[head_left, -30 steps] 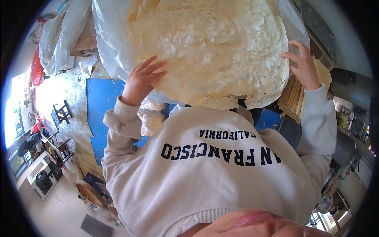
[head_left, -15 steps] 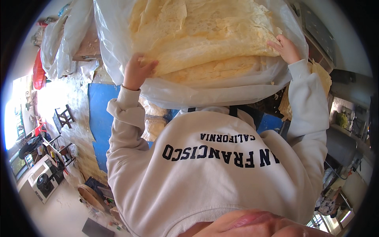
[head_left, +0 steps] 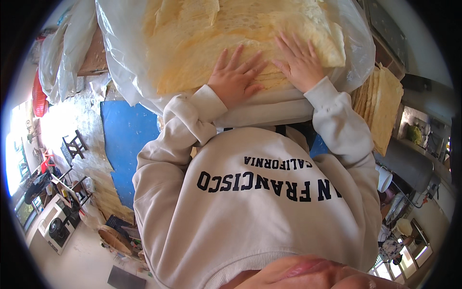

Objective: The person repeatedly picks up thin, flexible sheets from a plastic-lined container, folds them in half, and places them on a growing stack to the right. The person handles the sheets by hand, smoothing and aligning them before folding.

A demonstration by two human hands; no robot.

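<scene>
Thin, pale yellow, flaky sheets (head_left: 187, 53) lie stacked in a large clear plastic bag (head_left: 118, 45), whose mouth is spread toward me. They look like dried dough or bean-curd sheets; I cannot tell which. My left hand (head_left: 235, 78) rests flat near the front edge of the top sheet, fingers spread. Beside it, a little farther right, my right hand (head_left: 302, 63) is also laid on the sheet with its fingers apart. Neither hand grips anything. The bag's front folds bunch up between the stack and my body, partly covered by my wrists.
More folded yellow sheets (head_left: 378, 108) stand at the right, beyond my right forearm. A blue panel (head_left: 126, 149) lies to the left. Farther off are a dark stool (head_left: 73, 146), a round basket (head_left: 114, 239) and hanging plastic (head_left: 65, 62).
Both hands have left the sheet's left and right edges and moved inward to lie flat on top. The sheet's front edge now reaches closer to me, covering the layers below.
</scene>
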